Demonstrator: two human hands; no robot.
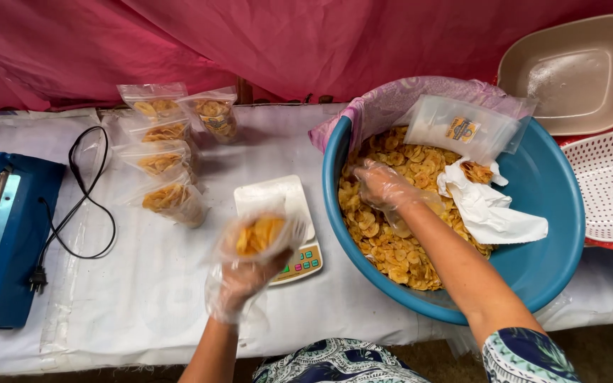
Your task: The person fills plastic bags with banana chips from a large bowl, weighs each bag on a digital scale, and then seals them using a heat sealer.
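Your left hand (239, 284), in a thin plastic glove, clenches its fingers around a clear pouch of chips (258, 235), held above the scale (289, 213) on the worktop (143, 291). Your right hand (384, 188) rests in the blue basin (540, 191), fingers curled on loose chips (391, 248). 5 filled pouches (168, 152) stand beyond, beside the sealer (8, 241).

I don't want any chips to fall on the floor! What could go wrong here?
The left hand holds a small clear bag of chips above the scale, and the bag looks open at the top, so tilting it might spill chips. The right hand is down in the heaped chips in the blue basin, so a quick scoop could flick some over the rim. The filled bags lean in a row, and a bump might topple them.
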